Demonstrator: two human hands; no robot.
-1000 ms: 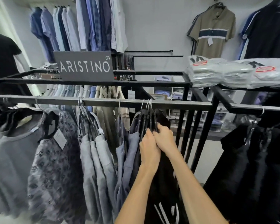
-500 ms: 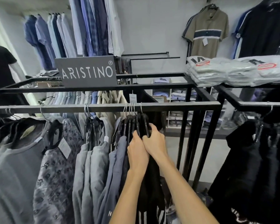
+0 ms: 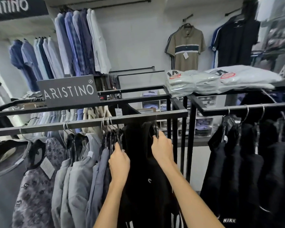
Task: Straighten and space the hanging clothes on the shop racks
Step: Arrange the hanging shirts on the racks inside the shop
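Note:
A black metal rail (image 3: 89, 124) runs across the front of the rack. Grey and patterned shirts (image 3: 39, 178) hang on its left part, and a tight bunch of black hangers (image 3: 113, 137) sits at its middle. My left hand (image 3: 119, 162) grips the rightmost hanger of that bunch. My right hand (image 3: 162, 148) holds the hanger of a black garment (image 3: 141, 170), apart from the bunch and to its right. That black garment hangs between my two hands, its front facing me.
A second rail (image 3: 237, 107) at the right carries several black garments (image 3: 247, 162). Folded bagged shirts (image 3: 212, 79) lie on top of the rack. A grey ARISTINO sign (image 3: 67, 91) stands on the rack top at left. Shirts hang along the back wall.
My hands were together on the bunched hangers. Now they are apart: the right hand has drawn one black garment to the right, opening a gap. The view has also moved closer.

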